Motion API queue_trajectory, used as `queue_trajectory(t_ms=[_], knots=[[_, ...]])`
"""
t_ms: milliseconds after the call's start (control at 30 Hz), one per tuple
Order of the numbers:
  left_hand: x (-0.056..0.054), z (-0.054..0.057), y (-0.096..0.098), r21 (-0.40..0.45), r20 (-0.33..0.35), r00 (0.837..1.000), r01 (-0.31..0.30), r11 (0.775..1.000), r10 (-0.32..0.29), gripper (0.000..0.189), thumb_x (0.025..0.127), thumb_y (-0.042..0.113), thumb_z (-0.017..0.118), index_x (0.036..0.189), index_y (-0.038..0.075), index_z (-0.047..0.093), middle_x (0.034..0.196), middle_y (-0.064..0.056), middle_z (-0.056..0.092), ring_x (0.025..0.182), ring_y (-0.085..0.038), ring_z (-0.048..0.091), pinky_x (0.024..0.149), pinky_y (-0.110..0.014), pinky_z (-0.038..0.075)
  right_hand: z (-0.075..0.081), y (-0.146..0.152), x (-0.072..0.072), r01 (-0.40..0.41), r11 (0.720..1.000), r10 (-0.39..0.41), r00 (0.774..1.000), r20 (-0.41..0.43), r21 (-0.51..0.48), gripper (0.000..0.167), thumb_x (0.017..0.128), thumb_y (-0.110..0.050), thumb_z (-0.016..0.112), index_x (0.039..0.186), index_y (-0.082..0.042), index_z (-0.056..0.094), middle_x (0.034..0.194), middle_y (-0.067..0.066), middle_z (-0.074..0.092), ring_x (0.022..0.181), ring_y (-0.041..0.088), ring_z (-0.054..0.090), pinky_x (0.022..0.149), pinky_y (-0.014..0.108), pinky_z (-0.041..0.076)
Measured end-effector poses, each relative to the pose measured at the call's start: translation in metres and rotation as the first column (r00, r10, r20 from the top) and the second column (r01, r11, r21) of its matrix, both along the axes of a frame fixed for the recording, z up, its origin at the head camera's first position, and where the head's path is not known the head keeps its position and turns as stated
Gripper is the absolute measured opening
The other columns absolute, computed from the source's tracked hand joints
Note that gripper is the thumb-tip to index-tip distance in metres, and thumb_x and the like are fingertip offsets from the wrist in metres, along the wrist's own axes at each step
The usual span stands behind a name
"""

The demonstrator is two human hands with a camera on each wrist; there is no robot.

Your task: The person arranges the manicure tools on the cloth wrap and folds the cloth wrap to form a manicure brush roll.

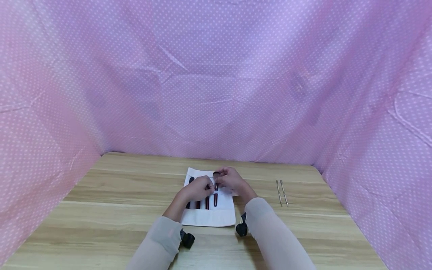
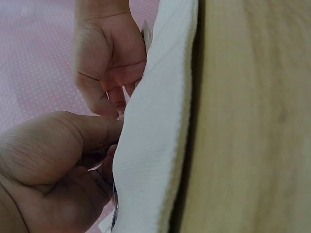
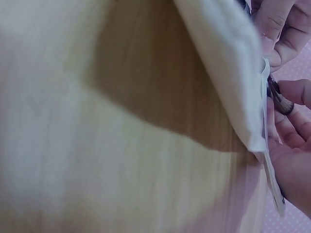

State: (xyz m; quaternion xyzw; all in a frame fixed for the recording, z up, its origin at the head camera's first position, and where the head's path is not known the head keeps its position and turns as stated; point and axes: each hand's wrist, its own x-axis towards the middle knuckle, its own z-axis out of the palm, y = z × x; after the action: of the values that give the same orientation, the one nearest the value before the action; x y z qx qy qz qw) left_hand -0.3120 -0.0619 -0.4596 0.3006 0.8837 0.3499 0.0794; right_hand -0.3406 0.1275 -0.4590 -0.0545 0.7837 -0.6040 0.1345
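My left hand (image 1: 200, 188) pinches white brush roll (image 1: 209, 217); my right hand (image 1: 231, 180) grips red-handled brush (image 1: 215, 195) in roll.

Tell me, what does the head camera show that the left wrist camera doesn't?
Only the head view shows the two metal tools lying apart on the wooden table, the dark red brushes in the pouch, and the pink dotted backdrop all round. Only the left wrist view shows the cloth's weave close up. Both show the white brush pouch, the left hand and the right hand.
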Motion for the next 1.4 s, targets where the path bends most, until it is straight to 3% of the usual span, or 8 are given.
queue_trajectory(t_ms=[300,800,1000,1200,1400], knots=[[0.002,0.002,0.001,-0.004,-0.013,1.000,-0.003,1.000,0.003,0.018,0.094,-0.003,0.062,0.084,0.009,0.071,0.089,0.001,0.059,0.081,-0.013,0.053,0.078,-0.034,0.048,0.003,0.006,0.005,-0.060,0.995,0.063,0.997,-0.035,0.077,0.010,0.097,-0.001,0.065,0.106,0.003,0.067,0.102,0.011,0.070,0.085,0.018,0.065,0.076,0.031,0.056],[0.004,0.004,0.001,-0.002,0.007,1.000,-0.013,1.000,0.013,0.018,0.095,-0.003,0.062,0.086,0.009,0.073,0.092,0.001,0.061,0.083,-0.013,0.055,0.078,-0.035,0.049,0.006,0.012,0.008,-0.137,0.982,0.144,0.988,-0.046,0.131,0.011,0.092,0.005,0.069,0.102,0.008,0.071,0.092,0.011,0.072,0.077,0.017,0.067,0.073,0.031,0.059],[0.006,0.004,0.002,-0.015,-0.002,1.000,-0.013,1.000,0.013,0.016,0.095,-0.002,0.064,0.086,0.008,0.073,0.091,0.001,0.061,0.082,-0.013,0.055,0.078,-0.034,0.049,0.013,0.020,0.010,-0.114,0.972,0.126,0.991,-0.048,0.205,0.014,0.095,0.001,0.066,0.107,0.003,0.071,0.097,0.011,0.071,0.083,0.020,0.070,0.077,0.033,0.059],[0.006,0.004,0.003,-0.020,0.002,1.000,-0.019,1.000,0.019,0.018,0.095,-0.002,0.063,0.085,0.009,0.073,0.091,0.001,0.063,0.080,-0.012,0.056,0.076,-0.034,0.049,0.025,0.047,0.010,-0.054,0.962,0.081,0.992,-0.094,0.269,0.016,0.097,-0.006,0.066,0.112,0.000,0.070,0.099,0.009,0.068,0.086,0.021,0.066,0.075,0.031,0.057],[0.006,0.003,0.003,-0.017,0.004,1.000,-0.026,1.000,0.026,0.018,0.096,-0.002,0.064,0.085,0.010,0.072,0.092,0.002,0.063,0.079,-0.012,0.056,0.075,-0.033,0.050,0.035,0.084,0.010,-0.031,0.964,0.085,0.978,-0.192,0.266,0.024,0.097,-0.003,0.064,0.116,0.010,0.065,0.101,0.016,0.069,0.094,0.038,0.068,0.083,0.040,0.058]])
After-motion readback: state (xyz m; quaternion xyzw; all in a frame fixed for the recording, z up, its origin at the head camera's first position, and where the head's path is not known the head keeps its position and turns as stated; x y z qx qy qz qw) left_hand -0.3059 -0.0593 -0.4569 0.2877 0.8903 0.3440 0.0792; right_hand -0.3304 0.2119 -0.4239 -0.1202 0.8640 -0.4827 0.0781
